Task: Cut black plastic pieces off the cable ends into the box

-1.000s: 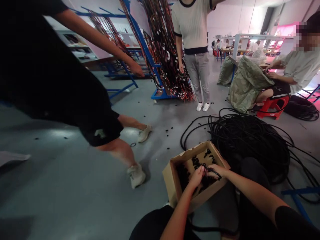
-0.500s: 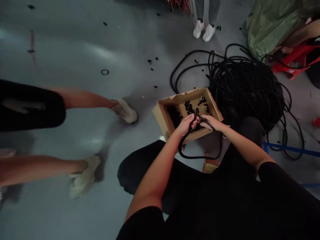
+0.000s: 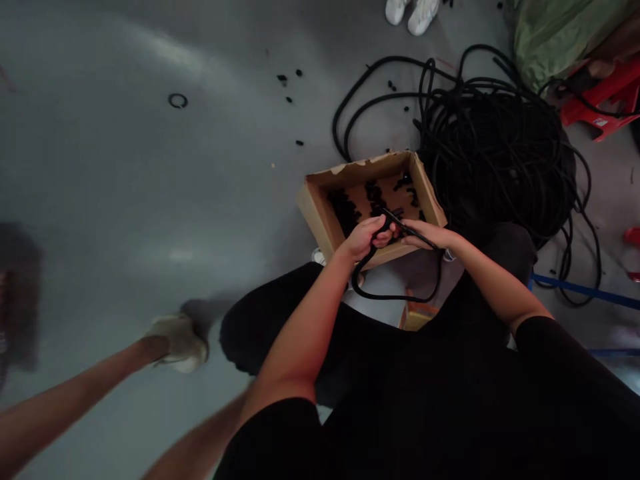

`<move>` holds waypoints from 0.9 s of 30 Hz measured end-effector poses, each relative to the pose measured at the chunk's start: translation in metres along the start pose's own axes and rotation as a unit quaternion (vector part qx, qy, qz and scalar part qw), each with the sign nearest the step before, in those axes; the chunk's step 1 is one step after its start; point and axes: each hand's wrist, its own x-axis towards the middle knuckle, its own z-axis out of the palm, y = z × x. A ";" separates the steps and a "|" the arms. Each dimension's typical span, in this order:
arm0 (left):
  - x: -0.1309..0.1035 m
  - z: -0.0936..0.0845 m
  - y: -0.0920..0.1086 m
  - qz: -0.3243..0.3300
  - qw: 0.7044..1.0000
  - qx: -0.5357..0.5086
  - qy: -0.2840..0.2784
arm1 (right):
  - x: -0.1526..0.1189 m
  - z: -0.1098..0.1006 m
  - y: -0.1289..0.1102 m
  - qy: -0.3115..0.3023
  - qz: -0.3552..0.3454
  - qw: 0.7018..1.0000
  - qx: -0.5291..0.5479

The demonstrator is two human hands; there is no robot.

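Observation:
A length of black rubber tube [image 3: 387, 297] hangs in a loop below my hands, over my lap. My left hand [image 3: 365, 239] is closed around one end of it. Across from it, my right hand [image 3: 429, 233] holds the other end, which slants over the fingers towards the left hand. The fingertips of both hands nearly meet, so the exact join between the tube ends is hidden. Both hands are above the near side of an open cardboard box [image 3: 314, 217]. Inside the box lie many small black pieces [image 3: 345, 210], partly in rows.
A big tangled heap of black tubing [image 3: 495, 153] lies right of the box. Beyond it are a red stool [image 3: 603, 107] and green cloth [image 3: 560, 40]. A person's shoe [image 3: 177, 343] is at left, white shoes [image 3: 423, 15] at top. A black ring [image 3: 178, 101] lies on the floor.
The view has shifted, so the floor and box sit higher in it. At left, the walking person's legs have moved down the picture. Both hands keep hold of the tube.

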 end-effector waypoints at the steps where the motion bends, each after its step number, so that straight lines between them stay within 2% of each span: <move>1: -0.001 -0.001 0.000 -0.003 1.000 -0.001 -0.006 | -0.001 -0.002 -0.001 -0.009 0.000 1.000 0.002; 4: -0.003 -0.003 0.001 -0.008 1.000 -0.007 -0.020 | -0.002 -0.003 -0.001 -0.019 -0.005 1.000 0.018; 7: -0.003 -0.002 0.000 -0.010 0.999 -0.013 -0.030 | -0.001 0.001 0.000 -0.002 -0.006 0.999 0.040; 12: -0.002 0.002 0.002 -0.041 0.999 -0.022 -0.005 | 0.001 0.007 0.000 0.021 0.020 0.998 0.057; 17: -0.004 0.002 0.005 -0.048 0.998 -0.042 0.008 | 0.001 0.006 -0.013 0.028 0.038 0.997 0.067; 23: -0.002 -0.002 0.005 -0.068 0.996 -0.061 0.022 | -0.003 0.009 -0.016 0.017 0.102 0.990 0.094; 27: -0.002 -0.006 0.005 -0.077 0.994 -0.078 0.017 | -0.003 0.010 -0.014 0.023 0.090 0.990 0.103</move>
